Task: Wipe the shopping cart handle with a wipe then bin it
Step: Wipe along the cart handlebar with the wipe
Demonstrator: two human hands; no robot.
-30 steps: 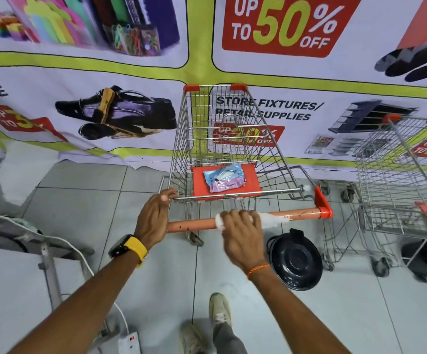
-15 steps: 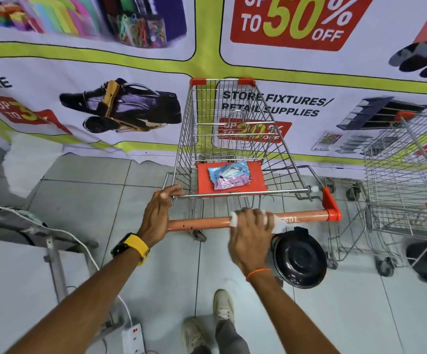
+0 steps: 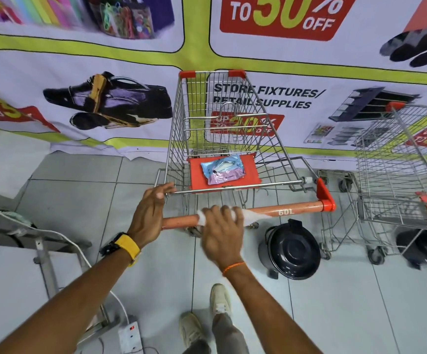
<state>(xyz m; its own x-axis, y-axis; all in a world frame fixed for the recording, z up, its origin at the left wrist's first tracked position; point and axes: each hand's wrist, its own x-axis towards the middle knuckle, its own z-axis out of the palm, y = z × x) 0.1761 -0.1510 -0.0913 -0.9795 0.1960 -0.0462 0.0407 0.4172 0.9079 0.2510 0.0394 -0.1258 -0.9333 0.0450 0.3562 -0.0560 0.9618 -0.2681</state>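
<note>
We see the wipe packet [image 3: 223,169] lying on the child seat [image 3: 250,172] in the cart [image 3: 222,129], behind the handle [image 3: 296,208]. The bin [image 3: 293,251] stands on the floor below the handle's right end; a second cart [image 3: 401,159] stands further right.

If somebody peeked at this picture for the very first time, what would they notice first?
Probably the shopping cart in the middle, with its orange handle running across. The right hand presses a white wipe around that handle, while the left hand grips the cart's left end. Behind it all hangs a huge sale banner, and a black bin sits on the floor just right of the hands.
</note>
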